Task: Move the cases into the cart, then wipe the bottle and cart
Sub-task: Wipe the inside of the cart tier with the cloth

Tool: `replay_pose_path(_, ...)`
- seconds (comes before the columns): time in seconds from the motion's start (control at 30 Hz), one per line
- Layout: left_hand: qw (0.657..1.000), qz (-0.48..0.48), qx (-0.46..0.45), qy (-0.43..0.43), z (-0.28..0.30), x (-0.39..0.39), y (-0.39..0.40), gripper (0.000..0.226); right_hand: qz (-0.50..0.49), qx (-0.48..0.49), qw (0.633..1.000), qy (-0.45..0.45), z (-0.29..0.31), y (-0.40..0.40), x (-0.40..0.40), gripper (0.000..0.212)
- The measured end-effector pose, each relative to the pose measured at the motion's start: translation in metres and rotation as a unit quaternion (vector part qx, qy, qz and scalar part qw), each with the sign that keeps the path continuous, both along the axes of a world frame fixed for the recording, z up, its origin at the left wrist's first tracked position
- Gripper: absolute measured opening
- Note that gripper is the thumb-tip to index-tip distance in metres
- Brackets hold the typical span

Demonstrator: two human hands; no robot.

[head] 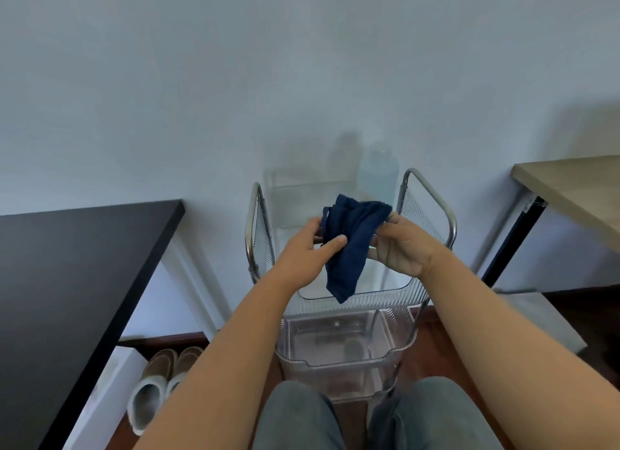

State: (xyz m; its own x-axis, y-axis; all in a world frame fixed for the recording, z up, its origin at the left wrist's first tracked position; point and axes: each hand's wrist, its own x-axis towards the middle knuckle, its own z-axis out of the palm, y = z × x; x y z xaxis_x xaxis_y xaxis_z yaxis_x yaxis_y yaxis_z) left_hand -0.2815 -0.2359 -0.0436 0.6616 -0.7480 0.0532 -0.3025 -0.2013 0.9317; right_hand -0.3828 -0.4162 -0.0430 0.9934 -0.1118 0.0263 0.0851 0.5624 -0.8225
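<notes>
A dark blue cloth (349,245) hangs between both hands above the cart's top tier. My left hand (310,248) pinches its left edge with thumb and fingers. My right hand (404,246) grips its right corner. The clear ribbed cart (379,302) with chrome side handles stands against the wall in front of my knees. A pale blue translucent bottle (377,174) stands upright at the back right of the top tier. A clear case (292,194) sits at the back left of that tier. Another clear case (335,339) lies in the middle tier.
A black table (67,282) is on the left, with grey slippers (161,379) and a white box (110,392) on the floor beside it. A light wooden table (577,191) is on the right. A grey step (540,318) lies right of the cart.
</notes>
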Motion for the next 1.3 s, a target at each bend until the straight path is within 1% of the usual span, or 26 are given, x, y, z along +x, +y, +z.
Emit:
replay_pose_path(0.03, 0.999, 0.017, -0.025, 0.01, 0.001, -0.001, -0.001, 0.034, -0.01, 0.02, 1.0, -0.007, 0.002, 0.002, 0.0, 0.034)
replay_pose_path(0.1, 0.993, 0.051, -0.082, 0.071, 0.006, -0.005, -0.004, 0.023, -0.036, 0.041, 0.998, 0.011, 0.003, 0.007, 0.001, 0.046)
replay_pose_path(0.13, 0.988, 0.063, -0.099, 0.104, 0.008, -0.006, -0.005, 0.022, -0.05, 0.054, 0.997, 0.04, 0.003, 0.01, 0.002, 0.049)
replay_pose_path(0.17, 0.983, 0.071, -0.112, 0.127, 0.011, -0.007, -0.006, 0.023, -0.059, 0.072, 0.993, 0.075, 0.003, 0.012, 0.002, 0.048)
replay_pose_path(0.23, 0.977, 0.085, -0.126, 0.147, 0.011, -0.009, -0.007, 0.022, -0.091, 0.107, 0.981, 0.134, 0.001, 0.014, 0.002, 0.045)
replay_pose_path(0.3, 0.973, 0.094, -0.133, 0.161, 0.009, -0.01, -0.006, 0.02, -0.098, 0.144, 0.977, 0.125, -0.003, 0.015, -0.002, 0.058)
replay_pose_path(0.33, 0.971, 0.095, -0.138, 0.172, 0.008, -0.012, -0.004, 0.02, -0.097, 0.142, 0.979, 0.113, -0.004, 0.016, -0.005, 0.063)
replay_pose_path(0.37, 0.968, 0.095, -0.145, 0.183, 0.007, -0.013, -0.002, 0.021, -0.105, 0.115, 0.982, 0.108, -0.004, 0.018, -0.008, 0.062)
replay_pose_path(0.4, 0.965, 0.094, -0.155, 0.19, 0.008, -0.015, 0.002, 0.025, -0.12, 0.07, 0.984, 0.109, -0.005, 0.019, -0.011, 0.056)
replay_pose_path(0.47, 0.964, 0.079, -0.171, 0.189, 0.01, -0.017, 0.01, 0.041, -0.161, -0.01, 0.982, 0.103, -0.005, 0.021, -0.015, 0.046)
replay_pose_path(0.53, 0.972, 0.04, -0.161, 0.169, 0.015, -0.017, 0.02, 0.053, -0.189, -0.042, 0.977, 0.087, -0.003, 0.023, -0.019, 0.04)
replay_pose_path(0.6, 0.986, 0.011, -0.123, 0.111, 0.022, -0.015, 0.029, 0.048, -0.193, -0.081, 0.977, 0.049, 0.004, 0.025, -0.024, 0.036)
replay_pose_path(0.63, 0.992, 0.007, -0.103, 0.079, 0.027, -0.014, 0.034, 0.043, -0.187, -0.11, 0.976, 0.024, 0.009, 0.025, -0.027, 0.038)
replay_pose_path(0.7, 0.996, 0.006, -0.081, 0.044, 0.034, -0.012, 0.043, 0.032, -0.167, -0.176, 0.97, -0.016, 0.02, 0.026, -0.034, 0.048)
replay_pose_path(0.73, 0.996, 0.005, -0.079, 0.036, 0.037, -0.011, 0.047, 0.025, -0.159, -0.204, 0.966, -0.03, 0.024, 0.026, -0.037, 0.05)
replay_pose_path(0.8, 0.996, 0.005, -0.082, 0.034, 0.044, -0.012, 0.054, 0.016, -0.152, -0.26, 0.953, -0.045, 0.034, 0.028, -0.045, 0.043)
replay_pose_path(0.9, 0.992, -0.005, -0.11, 0.058, 0.053, -0.017, 0.065, 0.014, -0.151, -0.333, 0.93, -0.049, 0.047, 0.033, -0.055, 0.028)
replay_pose_path(1.0, 0.989, -0.037, -0.121, 0.078, 0.057, -0.027, 0.075, 0.012, -0.132, -0.363, 0.921, -0.053, 0.057, 0.037, -0.065, 0.018)
replay_pose_path(1.13, 0.986, -0.034, -0.156, 0.054, 0.055, -0.044, 0.085, 0.011, -0.113, -0.404, 0.906, -0.054, 0.068, 0.041, -0.078, 0.014)
replay_pose_path(1.2, 0.985, -0.022, -0.169, 0.023, 0.052, -0.051, 0.089, 0.011, -0.104, -0.423, 0.899, -0.051, 0.071, 0.041, -0.084, 0.013)
replay_pose_path(1.3, 0.981, -0.009, -0.194, 0.002, 0.052, -0.06, 0.095, 0.009, -0.1, -0.433, 0.895, -0.048, 0.071, 0.04, -0.089, 0.021)
